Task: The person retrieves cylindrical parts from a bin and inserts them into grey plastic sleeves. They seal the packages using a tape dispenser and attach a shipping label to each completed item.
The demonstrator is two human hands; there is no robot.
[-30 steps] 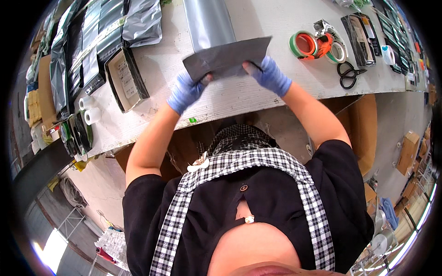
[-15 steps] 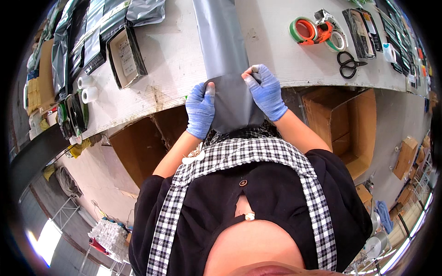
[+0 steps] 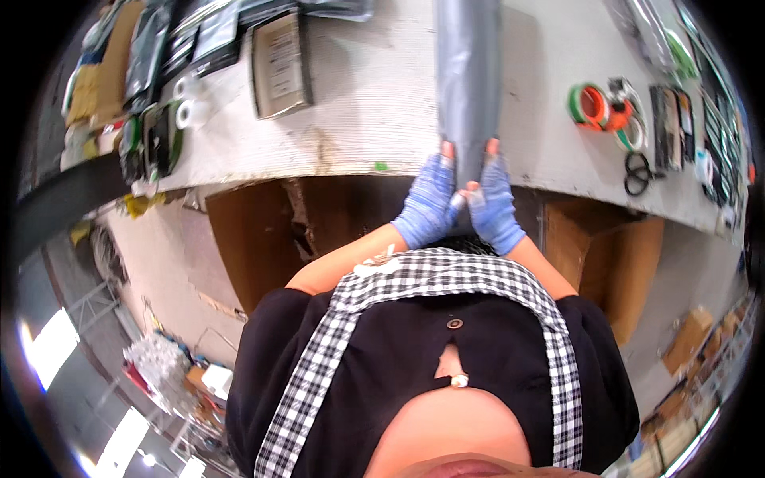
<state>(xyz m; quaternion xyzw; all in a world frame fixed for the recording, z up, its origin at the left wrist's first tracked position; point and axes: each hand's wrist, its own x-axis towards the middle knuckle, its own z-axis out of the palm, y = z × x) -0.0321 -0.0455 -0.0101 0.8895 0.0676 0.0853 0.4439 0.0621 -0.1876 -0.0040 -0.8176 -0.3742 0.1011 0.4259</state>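
Observation:
A long grey plastic mailing bag (image 3: pixel 468 76) lies lengthwise on the white table, its near end reaching over the front edge. My left hand (image 3: pixel 430 195), in a blue knit glove with bare fingertips, holds the left side of that end. Opposite it, my right hand (image 3: pixel 496 203), gloved alike, grips the right side. The thumbs come close together over the narrowed end, and the other fingers point away along the bag's sides. What lies inside the bag, and its end below my hands, are hidden.
On the right of the white table (image 3: pixel 366 119) lie tape rolls with an orange dispenser (image 3: pixel 613 118) and black scissors (image 3: pixel 637 174). An open box (image 3: pixel 280 68) and white rolls (image 3: pixel 191 113) stand left. Cardboard boxes (image 3: pixel 247 239) sit below the table edge.
My hands have come together, drawing the bag's spread near end narrow between them. The view has shifted, so the table's things appear moved.

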